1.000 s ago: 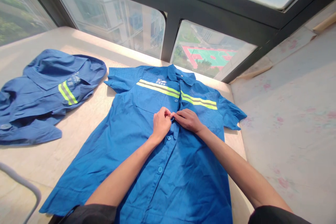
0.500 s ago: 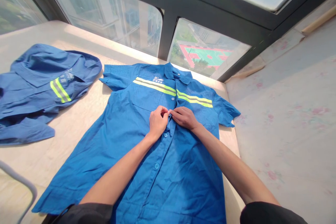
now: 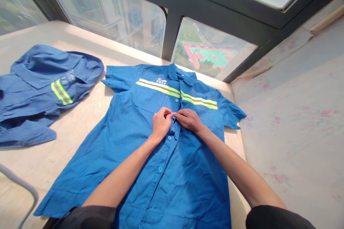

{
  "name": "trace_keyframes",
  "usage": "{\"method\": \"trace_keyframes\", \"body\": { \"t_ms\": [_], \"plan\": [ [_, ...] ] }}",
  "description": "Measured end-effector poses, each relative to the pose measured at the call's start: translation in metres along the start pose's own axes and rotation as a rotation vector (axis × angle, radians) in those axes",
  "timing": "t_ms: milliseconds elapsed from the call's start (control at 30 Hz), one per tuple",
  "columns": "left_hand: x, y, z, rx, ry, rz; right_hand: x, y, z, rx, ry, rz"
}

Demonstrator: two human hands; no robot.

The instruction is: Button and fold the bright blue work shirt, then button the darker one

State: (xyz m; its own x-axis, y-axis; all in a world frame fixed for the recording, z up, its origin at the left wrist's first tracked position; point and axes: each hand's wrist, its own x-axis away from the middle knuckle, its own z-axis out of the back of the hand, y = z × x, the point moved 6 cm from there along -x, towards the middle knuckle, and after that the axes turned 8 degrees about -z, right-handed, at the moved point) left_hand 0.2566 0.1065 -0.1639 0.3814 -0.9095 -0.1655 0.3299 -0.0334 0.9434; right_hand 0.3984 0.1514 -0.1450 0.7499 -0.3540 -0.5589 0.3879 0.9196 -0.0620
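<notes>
A blue short-sleeved work shirt [image 3: 129, 139] with yellow reflective chest stripes lies flat, front up, on a pale surface [image 3: 77, 128], collar toward the window. My left hand [image 3: 160, 124] and my right hand [image 3: 189, 120] meet at the shirt's front placket just below the stripes. Both pinch the fabric edge there with closed fingers, fingertips touching. Buttons below them down the placket look fastened.
A second blue shirt [image 3: 40, 89] with a reflective stripe lies crumpled at the left. Dark-framed windows [image 3: 172, 32] run along the far edge. A floral-patterned pale surface [image 3: 292, 121] fills the right side. A grey curved bar [image 3: 24, 189] shows at bottom left.
Between the first two frames the view shifted slightly, and the shirts sit a little lower-left. My hands stay pinched at the same spot on the placket with only small finger movement.
</notes>
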Motion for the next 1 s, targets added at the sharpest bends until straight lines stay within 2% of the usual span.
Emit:
{"method": "trace_keyframes", "body": {
  "t_ms": [367, 567, 733, 1000],
  "plan": [
    [0.002, 0.002, 0.004, 0.001, 0.003, 0.007, -0.004, -0.002, 0.004, 0.036, 0.041, 0.024],
    [0.005, 0.005, 0.005, 0.042, -0.105, -0.050, -0.002, -0.001, 0.001, 0.021, 0.024, 0.015],
    [0.012, 0.008, 0.001, -0.130, -0.185, -0.153, 0.000, 0.003, -0.005, 0.027, -0.024, -0.025],
    [0.014, 0.000, -0.002, 0.008, -0.103, -0.078, -0.005, 0.000, 0.002, 0.024, 0.035, -0.001]
  ]
}}
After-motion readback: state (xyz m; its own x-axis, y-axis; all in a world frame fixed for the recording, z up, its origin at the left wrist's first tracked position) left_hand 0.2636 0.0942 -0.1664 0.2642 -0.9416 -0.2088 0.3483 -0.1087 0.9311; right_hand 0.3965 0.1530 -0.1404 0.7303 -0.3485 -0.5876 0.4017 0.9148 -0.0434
